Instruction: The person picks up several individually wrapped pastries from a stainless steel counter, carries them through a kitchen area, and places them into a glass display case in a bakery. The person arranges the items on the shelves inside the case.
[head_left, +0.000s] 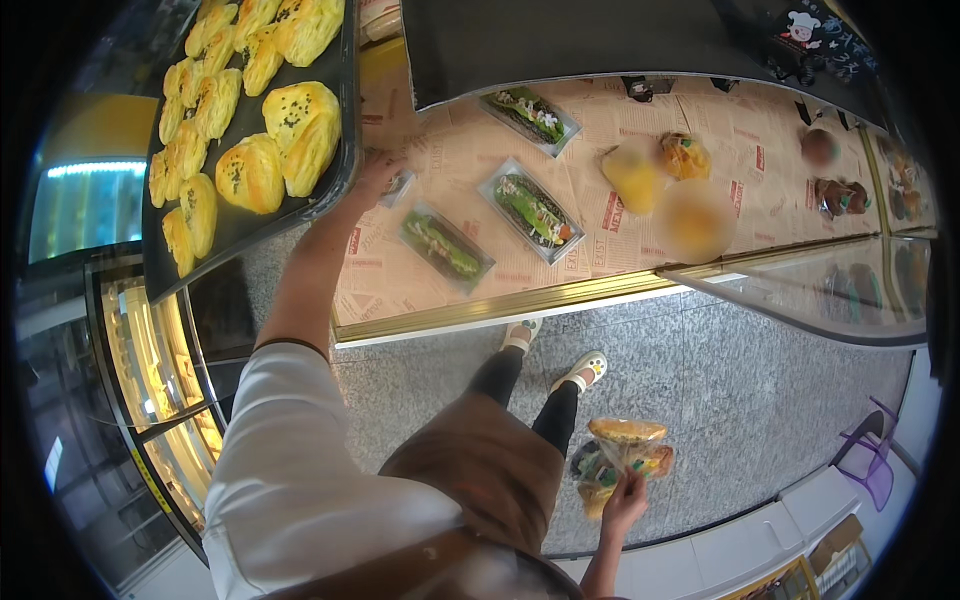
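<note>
My left hand reaches onto the paper-lined display shelf, beside a partly hidden clear package; the tray's corner is close by, and whether the fingers grip anything is unclear. Near it on the shelf lie several clear boxes, among them one green-topped pastry and another green-topped pastry. Low over the floor, my right hand pinches several clear bags of bread, held bunched together. At the upper left is a black baking tray of golden puff pastries with dark seeds.
A black board overhangs the shelf's far side. Wrapped breads sit further right, by a curved clear panel. Lit display shelves stand at left; white cabinets and a purple chair are at lower right.
</note>
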